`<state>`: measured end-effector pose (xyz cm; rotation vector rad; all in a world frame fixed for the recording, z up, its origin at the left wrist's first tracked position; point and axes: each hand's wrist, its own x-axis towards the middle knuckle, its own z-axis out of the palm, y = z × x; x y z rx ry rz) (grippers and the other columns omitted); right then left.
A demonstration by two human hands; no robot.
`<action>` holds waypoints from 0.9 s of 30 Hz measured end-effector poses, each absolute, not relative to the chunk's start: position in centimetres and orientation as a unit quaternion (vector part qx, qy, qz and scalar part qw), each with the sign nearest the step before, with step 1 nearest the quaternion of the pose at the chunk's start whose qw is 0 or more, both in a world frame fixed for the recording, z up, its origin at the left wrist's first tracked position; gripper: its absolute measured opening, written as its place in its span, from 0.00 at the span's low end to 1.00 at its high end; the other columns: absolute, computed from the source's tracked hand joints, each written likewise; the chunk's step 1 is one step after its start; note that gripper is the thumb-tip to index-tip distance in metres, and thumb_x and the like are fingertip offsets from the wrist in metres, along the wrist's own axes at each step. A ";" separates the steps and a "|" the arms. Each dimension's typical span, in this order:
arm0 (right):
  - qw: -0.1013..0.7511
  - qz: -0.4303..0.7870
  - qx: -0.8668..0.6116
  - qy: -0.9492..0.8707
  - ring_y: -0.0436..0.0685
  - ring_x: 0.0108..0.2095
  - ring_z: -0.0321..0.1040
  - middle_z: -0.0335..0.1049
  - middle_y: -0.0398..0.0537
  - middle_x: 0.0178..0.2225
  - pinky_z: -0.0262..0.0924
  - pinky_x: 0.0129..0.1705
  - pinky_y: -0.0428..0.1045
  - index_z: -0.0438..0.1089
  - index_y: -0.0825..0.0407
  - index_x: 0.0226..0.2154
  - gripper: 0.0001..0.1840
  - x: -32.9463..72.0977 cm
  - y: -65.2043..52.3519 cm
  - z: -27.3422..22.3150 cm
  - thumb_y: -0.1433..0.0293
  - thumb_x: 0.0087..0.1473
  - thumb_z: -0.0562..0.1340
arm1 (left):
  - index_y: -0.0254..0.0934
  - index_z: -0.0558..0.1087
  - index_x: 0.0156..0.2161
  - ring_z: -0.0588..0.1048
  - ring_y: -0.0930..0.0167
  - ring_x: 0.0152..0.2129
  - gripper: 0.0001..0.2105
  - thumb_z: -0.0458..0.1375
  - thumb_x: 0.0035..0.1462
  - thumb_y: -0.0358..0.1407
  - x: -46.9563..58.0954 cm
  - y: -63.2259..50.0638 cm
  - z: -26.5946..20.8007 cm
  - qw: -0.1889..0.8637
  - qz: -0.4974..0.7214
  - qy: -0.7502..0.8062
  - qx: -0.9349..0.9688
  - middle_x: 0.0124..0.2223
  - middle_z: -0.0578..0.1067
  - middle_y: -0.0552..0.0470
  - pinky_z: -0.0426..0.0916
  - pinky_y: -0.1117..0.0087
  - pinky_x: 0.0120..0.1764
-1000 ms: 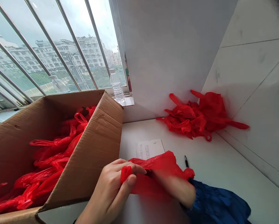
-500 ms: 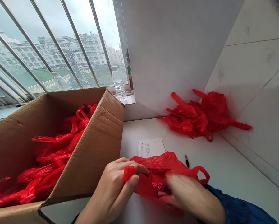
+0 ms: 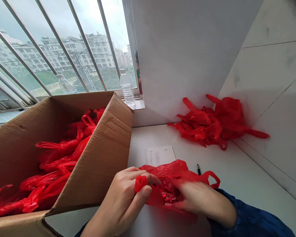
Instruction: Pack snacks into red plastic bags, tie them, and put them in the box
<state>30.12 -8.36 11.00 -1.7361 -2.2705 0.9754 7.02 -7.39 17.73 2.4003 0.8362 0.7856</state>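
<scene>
A red plastic bag lies open on the white table, its loop handle sticking out to the right. My left hand grips the bag's left side, with a bunched handle poking out between thumb and forefinger. Inside the mouth sit small red printed packets, only partly visible. My right hand, blurred by motion, reaches into the bag beside the packets. Its fingertips are partly hidden, so I cannot see whether they hold anything.
A cardboard box full of knotted red bags stands at left. Behind lie a handwritten paper, a pen and a heap of red bags against the wall. A clear bottle stands on the windowsill.
My right hand has shifted slightly within the bag, and the printed packets inside have moved, showing more of their pattern. My left hand keeps its hold on the bag.
</scene>
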 end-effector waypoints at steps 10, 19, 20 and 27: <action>0.082 0.324 -0.579 -0.744 0.66 0.45 0.73 0.77 0.55 0.47 0.63 0.42 0.54 0.74 0.48 0.49 0.22 29.9 -8.2 11.8 0.60 0.50 0.66 | 0.41 0.75 0.45 0.73 0.71 0.30 0.23 0.38 0.73 0.45 6.8 -7.5 17.6 0.235 0.281 0.299 0.881 0.36 0.79 0.55 0.61 0.68 0.39; 0.076 0.347 -0.561 -0.747 0.65 0.48 0.73 0.75 0.52 0.50 0.64 0.43 0.52 0.71 0.45 0.54 0.28 30.0 -8.3 11.4 0.58 0.49 0.67 | 0.42 0.76 0.44 0.73 0.70 0.30 0.24 0.38 0.73 0.46 6.9 -7.8 18.0 0.243 0.266 0.322 0.875 0.35 0.78 0.55 0.62 0.69 0.37; 0.067 0.352 -0.557 -0.749 0.65 0.47 0.73 0.76 0.52 0.50 0.64 0.43 0.52 0.71 0.45 0.54 0.28 30.0 -8.2 11.3 0.57 0.50 0.67 | 0.42 0.76 0.43 0.73 0.70 0.29 0.24 0.38 0.73 0.46 6.9 -7.9 18.1 0.243 0.262 0.328 0.875 0.35 0.78 0.55 0.62 0.69 0.37; 0.013 0.350 -0.535 -0.769 0.67 0.43 0.76 0.78 0.53 0.44 0.63 0.39 0.52 0.75 0.46 0.47 0.21 30.3 -8.4 11.0 0.56 0.52 0.64 | 0.44 0.76 0.47 0.73 0.71 0.28 0.20 0.41 0.73 0.42 6.9 -8.2 18.9 0.237 0.237 0.344 0.877 0.34 0.78 0.57 0.64 0.71 0.36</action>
